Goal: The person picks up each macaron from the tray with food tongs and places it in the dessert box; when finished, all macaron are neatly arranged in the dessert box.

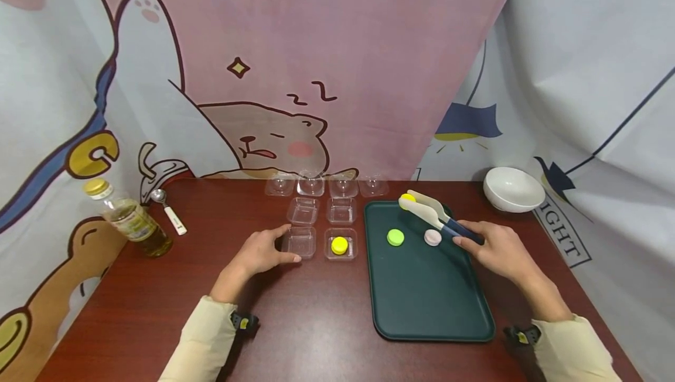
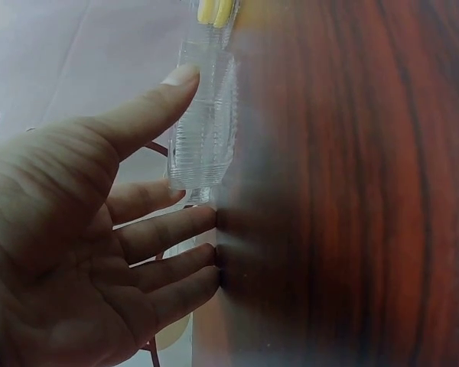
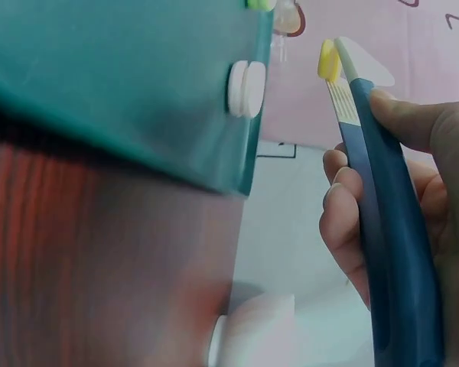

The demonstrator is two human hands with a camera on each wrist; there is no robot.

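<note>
My left hand (image 1: 263,248) holds a small clear plastic box (image 1: 302,242) between thumb and index finger; in the left wrist view the other fingers (image 2: 168,229) extend beside it. My right hand (image 1: 498,247) grips blue-handled tongs (image 1: 448,224) with cream tips. Between those tips is a yellow macaron (image 3: 329,61), raised over the far end of the dark green tray (image 1: 427,294). On the tray lie a green macaron (image 1: 395,237) and a pale pink macaron (image 1: 433,237). Another yellow macaron (image 1: 340,245) sits in the clear box (image 1: 340,256) right of my left hand.
Two more clear boxes (image 1: 303,211) stand behind, with several clear domed lids (image 1: 311,186) along the back. At left are an oil bottle (image 1: 134,224) and a measuring spoon (image 1: 171,212). A white bowl (image 1: 513,188) stands at back right. Printed cloth (image 1: 369,48) hangs behind.
</note>
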